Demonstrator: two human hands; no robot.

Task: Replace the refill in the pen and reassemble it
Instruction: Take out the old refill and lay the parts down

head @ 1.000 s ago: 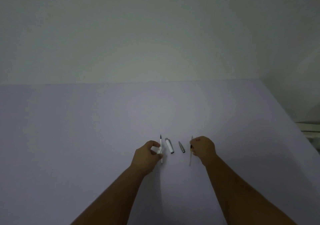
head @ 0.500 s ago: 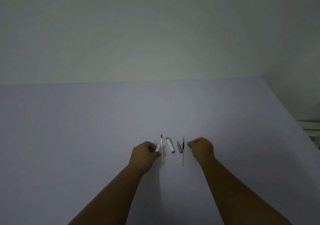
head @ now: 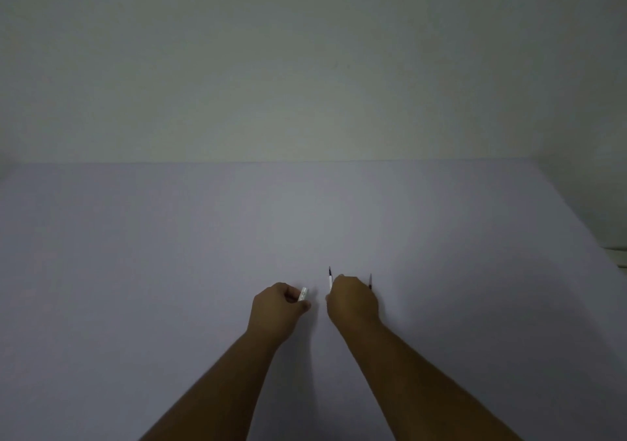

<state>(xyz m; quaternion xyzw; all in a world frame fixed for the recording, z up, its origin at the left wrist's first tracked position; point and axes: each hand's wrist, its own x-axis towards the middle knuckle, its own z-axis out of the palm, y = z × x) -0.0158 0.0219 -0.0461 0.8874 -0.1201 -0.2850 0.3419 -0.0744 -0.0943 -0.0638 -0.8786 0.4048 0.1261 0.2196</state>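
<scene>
My left hand [head: 276, 308] is curled around a short white pen barrel piece [head: 303, 294], whose end sticks out past the thumb. My right hand [head: 353, 301] lies knuckles-up just to its right, with thumb and forefinger pinched on the white refill [head: 329, 280]. The refill's black tip points away from me and it still lies along the table. The dark tip of the other refill [head: 370, 281] shows past the right side of that hand. The other white barrel part and the grey tip are hidden under my right hand.
The work surface is a plain pale lilac table [head: 203, 254] that meets a light wall at the back. Its right edge [head: 583, 223] runs diagonally, with a pale ledge [head: 619, 257] beyond it.
My right hand has left the yellowish refill lying on the table and moved left over the loose parts onto the white refill. My left hand let go of the white refill and keeps the barrel piece.
</scene>
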